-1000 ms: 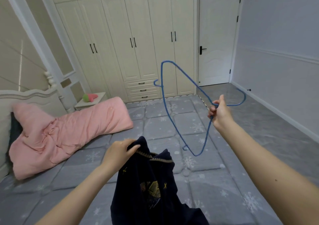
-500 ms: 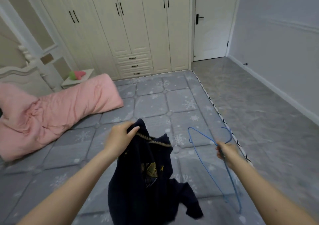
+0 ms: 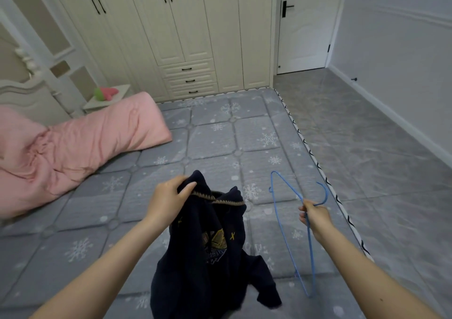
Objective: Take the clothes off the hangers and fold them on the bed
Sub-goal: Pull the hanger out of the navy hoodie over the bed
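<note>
A: Starting at the left, the pink quilt point(image 3: 73, 147) lies bunched across the head end of the bed point(image 3: 215, 147). Any trouble there?

B: Only if the folding drifts that way. The quilt takes up the left part, so a garment spread wide could end up half on it and fold crooked.

A: And the left hand point(image 3: 166, 200)?

B: Its grip is closed on the collar of the dark top point(image 3: 210, 252), thumb over the trimmed edge. The top hangs from that one pinch, with its lower part bunched on the bed in front of the person. It is already off the hanger point(image 3: 293, 225).

A: So what could go wrong with it?

B: Held by one point, it hangs twisted, a sleeve flopped out to the right. Laid down like that, I think it lands in a heap and needs straightening before any fold holds.

A: The right hand point(image 3: 315, 217)?

B: Its fingers are closed around the blue wire hanger near the hook, and the frame hangs low over the bed, just beside the top's sleeve.

A: Risk?

B: Two, as I judge it. The hanger sits close to the bed's right edge, so a careless drop could send it onto the floor point(image 3: 367, 135). Set down nearer in, the wire could snag the sleeve or lie under the fold.
</note>
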### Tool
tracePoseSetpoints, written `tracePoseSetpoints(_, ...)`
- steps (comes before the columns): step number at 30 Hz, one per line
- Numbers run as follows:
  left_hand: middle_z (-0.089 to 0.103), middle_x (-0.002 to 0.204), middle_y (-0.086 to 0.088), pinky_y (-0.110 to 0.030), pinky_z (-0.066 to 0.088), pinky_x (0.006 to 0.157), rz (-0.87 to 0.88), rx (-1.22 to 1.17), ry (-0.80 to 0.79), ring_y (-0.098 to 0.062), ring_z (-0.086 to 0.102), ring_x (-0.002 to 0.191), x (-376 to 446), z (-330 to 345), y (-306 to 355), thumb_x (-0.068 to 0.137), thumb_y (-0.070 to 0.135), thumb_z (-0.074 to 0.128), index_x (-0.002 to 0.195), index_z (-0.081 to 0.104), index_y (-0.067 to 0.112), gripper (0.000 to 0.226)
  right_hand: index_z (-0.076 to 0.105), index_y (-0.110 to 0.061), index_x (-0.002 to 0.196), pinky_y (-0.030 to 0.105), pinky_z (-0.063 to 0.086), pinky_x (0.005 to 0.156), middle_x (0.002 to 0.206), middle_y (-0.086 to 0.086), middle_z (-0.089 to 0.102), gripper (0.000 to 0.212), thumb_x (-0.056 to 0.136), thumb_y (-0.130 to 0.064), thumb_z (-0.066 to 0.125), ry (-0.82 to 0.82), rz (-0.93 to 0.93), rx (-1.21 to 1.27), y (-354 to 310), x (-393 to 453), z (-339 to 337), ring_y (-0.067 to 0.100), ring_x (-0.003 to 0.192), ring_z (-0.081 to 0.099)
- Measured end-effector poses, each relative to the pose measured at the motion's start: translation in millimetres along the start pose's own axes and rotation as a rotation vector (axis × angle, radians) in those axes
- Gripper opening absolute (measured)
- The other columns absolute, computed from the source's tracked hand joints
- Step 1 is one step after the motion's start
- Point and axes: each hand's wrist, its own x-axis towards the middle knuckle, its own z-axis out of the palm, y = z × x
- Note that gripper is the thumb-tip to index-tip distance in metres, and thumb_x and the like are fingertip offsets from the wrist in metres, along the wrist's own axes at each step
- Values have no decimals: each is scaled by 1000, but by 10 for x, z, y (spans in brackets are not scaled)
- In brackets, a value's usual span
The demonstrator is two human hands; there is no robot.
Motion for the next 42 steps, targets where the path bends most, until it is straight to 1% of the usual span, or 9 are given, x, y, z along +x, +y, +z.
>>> tracePoseSetpoints(7, 64, 78, 12, -19, 40, 59, -131, -57, 14, -8, 61, 77, -99, -153, -339, 91, 33, 58, 93, 67, 23, 14, 55, -14, 75, 14, 42, 41, 73, 7, 55, 22, 95, -11, 50, -153, -181, -21, -460, -111, 724, 14, 54, 45)
tracePoseSetpoints(11, 63, 76, 15, -30, 49, 65, -200, -89, 33, -10, 62, 78, -162, -326, -737, 91, 33, 59, 95, 69, 22, 15, 61, -8, 94, 14, 46, 49, 75, 4, 59, 8, 94, -9, 53, -294, -305, -137, -630, -288, 1405, 13, 62, 52)
tracePoseSetpoints(16, 67, 83, 12, -32, 51, 72, -199, -115, -1, -6, 62, 79, -135, -585, -1286, 91, 33, 59, 98, 68, 23, 16, 60, -5, 107, 7, 46, 54, 79, 6, 60, 16, 94, -2, 50, -407, -509, -324, -793, -631, 2416, 11, 70, 55)
tracePoseSetpoints(22, 70, 94, 13, -29, 46, 70, -138, -15, -83, -10, 64, 90, 97, -823, -1894, 88, 50, 54, 105, 67, 30, 29, 61, -4, 108, 37, 47, 85, 83, 2, 62, 21, 97, -14, 47, -497, -615, -629, -873, -777, 3548, 20, 84, 56)
tracePoseSetpoints(26, 70, 102, 11, -35, 50, 77, -87, 16, -117, -12, 64, 97, 272, -864, -2179, 76, 70, 32, 110, 65, 33, 60, 58, -2, 114, 37, 45, 87, 94, 8, 64, 24, 97, -15, 47, -455, -661, -698, -993, -689, 4039, 25, 93, 59)
tracePoseSetpoints(28, 70, 105, 11, -35, 50, 81, -77, 11, -138, -12, 64, 99, 382, -867, -2313, 73, 72, 26, 113, 64, 33, 67, 48, -3, 130, 38, 38, 100, 120, 15, 58, 38, 96, -19, 52, -378, -704, -721, -1110, -558, 4248, 31, 118, 52)
tracePoseSetpoints(31, 70, 103, 11, -29, 47, 77, -21, 22, -145, -11, 63, 97, 526, -877, -2400, 76, 70, 28, 112, 65, 31, 65, 22, -11, 148, 44, 21, 115, 151, 9, 31, 78, 88, -43, 61, -197, -660, -958, -1261, -246, 4354, 33, 139, 27)
tracePoseSetpoints(33, 70, 100, 10, -29, 45, 74, -10, 40, -160, -13, 63, 95, 616, -872, -2463, 81, 65, 37, 110, 65, 30, 53, 24, -10, 147, 48, 26, 112, 152, 12, 30, 85, 83, -47, 65, -156, -560, -1021, -1210, -39, 4355, 34, 137, 30)
tracePoseSetpoints(42, 69, 97, 7, -35, 48, 75, -7, 14, -183, -17, 63, 94, 802, -778, -2486, 74, 72, 25, 107, 63, 32, 65, 53, -2, 126, 34, 43, 93, 130, 13, 55, 38, 89, -5, 60, -451, -415, -879, -285, -249, 3913, 28, 117, 53)
